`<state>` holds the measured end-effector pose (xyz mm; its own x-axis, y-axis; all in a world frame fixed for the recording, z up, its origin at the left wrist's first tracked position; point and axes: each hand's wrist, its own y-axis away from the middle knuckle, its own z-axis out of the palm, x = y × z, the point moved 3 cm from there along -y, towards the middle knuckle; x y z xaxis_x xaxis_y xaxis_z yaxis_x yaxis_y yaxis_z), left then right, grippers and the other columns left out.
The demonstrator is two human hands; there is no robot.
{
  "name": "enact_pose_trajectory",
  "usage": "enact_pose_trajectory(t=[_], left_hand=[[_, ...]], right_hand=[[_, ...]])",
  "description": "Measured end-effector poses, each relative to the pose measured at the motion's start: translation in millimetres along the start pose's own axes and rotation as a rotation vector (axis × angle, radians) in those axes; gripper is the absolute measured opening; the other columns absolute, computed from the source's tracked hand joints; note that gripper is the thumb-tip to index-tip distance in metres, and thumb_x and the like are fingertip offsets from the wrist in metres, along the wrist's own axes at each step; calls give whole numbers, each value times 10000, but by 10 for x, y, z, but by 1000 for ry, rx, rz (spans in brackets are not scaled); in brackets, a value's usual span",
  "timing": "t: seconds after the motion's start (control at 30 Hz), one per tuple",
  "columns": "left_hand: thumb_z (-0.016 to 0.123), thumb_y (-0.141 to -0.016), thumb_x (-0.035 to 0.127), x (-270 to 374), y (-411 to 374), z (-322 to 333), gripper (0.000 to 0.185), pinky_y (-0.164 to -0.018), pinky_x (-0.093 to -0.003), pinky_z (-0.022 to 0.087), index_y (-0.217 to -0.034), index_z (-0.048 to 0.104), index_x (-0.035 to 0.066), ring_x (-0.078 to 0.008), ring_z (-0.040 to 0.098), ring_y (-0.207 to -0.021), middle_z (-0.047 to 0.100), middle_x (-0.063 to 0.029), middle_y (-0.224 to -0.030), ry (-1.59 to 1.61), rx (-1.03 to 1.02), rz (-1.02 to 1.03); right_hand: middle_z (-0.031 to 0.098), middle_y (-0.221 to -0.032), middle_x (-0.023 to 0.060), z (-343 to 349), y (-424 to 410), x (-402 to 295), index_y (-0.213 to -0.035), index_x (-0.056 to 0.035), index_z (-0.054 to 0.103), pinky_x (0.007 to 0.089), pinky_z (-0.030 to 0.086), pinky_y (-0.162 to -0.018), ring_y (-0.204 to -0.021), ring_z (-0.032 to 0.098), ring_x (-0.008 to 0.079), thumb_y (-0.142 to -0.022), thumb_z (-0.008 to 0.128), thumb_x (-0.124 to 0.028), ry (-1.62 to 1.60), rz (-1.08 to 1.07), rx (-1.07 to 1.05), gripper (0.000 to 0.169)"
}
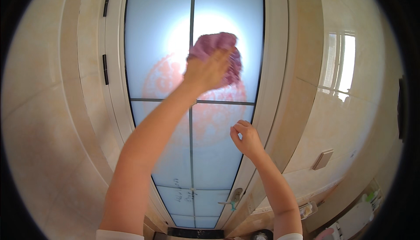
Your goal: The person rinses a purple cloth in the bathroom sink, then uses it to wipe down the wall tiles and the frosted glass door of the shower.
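Note:
A frosted glass door panel [157,20] with dark strips and a faded red round pattern fills the middle of the view. My left hand [210,69] lies over a purple fluffy cloth [215,43], which is pressed flat against the upper glass beside the vertical strip. The fingers are slightly blurred. My right hand [246,136] is raised near the right edge of the glass, lower than the cloth, its fingers curled with thumb and fingertip close together and nothing seen between them. Whether it touches the glass is not clear.
The door handle [229,202], with a teal item on it, is low on the right. Black hinges [105,69] line the left frame. Tiled walls flank the door; a switch plate [323,159] is on the right wall. A small tray [308,210] and a white appliance-like object [354,218] are lower right.

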<state>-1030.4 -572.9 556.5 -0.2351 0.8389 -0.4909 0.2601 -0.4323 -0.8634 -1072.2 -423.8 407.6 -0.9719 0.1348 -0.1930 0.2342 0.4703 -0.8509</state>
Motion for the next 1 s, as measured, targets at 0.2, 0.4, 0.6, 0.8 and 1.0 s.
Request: enact_pose_trajectory(t=[0.2, 0.4, 0.6, 0.8, 1.0], left_hand=[[414, -854, 236, -1060, 174, -381, 561, -862, -425, 376, -1357, 189, 132, -324, 428, -1086, 423, -133, -1233, -56, 66, -457], [391, -860, 299, -1290, 354, -299, 575, -977, -512, 221, -1366, 169, 138, -318, 360, -1168, 360, -134, -1299, -220, 214, -648], [387, -868, 312, -466, -142, -151, 519, -896, -479, 330, -1340, 252, 145, -292, 454, -1041, 484, -95, -1128, -153, 214, -433], [419, -858, 281, 149, -557, -146, 453, -665, -406, 461, -1284, 352, 142, -248, 503, -917, 510, -53, -1096, -7, 202, -296], [480, -828, 245, 630, -400, 22, 399, -593, -339, 483, -1211, 445, 140, -247, 537, -790, 544, -47, -969, 243, 159, -121]], right_hand=[[487, -644, 105, -14, -8, -30, -637, 14, 490, 352, 400, -572, -634, 484, 273, -747, 533, -17, -48, -8, 9, 123], [523, -690, 117, -256, -163, -72, -686, 18, 525, 331, 406, -560, -616, 493, 256, -780, 508, -26, -15, -28, 113, 106], [546, -715, 100, -601, -308, 113, -717, 37, 543, 278, 415, -547, -612, 515, 188, -805, 489, -24, -149, 114, 56, 119], [545, -750, 106, -587, -254, 58, -724, 48, 541, 271, 440, -581, -666, 538, 204, -795, 478, 2, -220, 55, 54, 105], [540, -742, 106, -493, -213, 139, -731, 31, 551, 274, 428, -579, -636, 527, 198, -789, 484, -3, -197, 16, 132, 95]])
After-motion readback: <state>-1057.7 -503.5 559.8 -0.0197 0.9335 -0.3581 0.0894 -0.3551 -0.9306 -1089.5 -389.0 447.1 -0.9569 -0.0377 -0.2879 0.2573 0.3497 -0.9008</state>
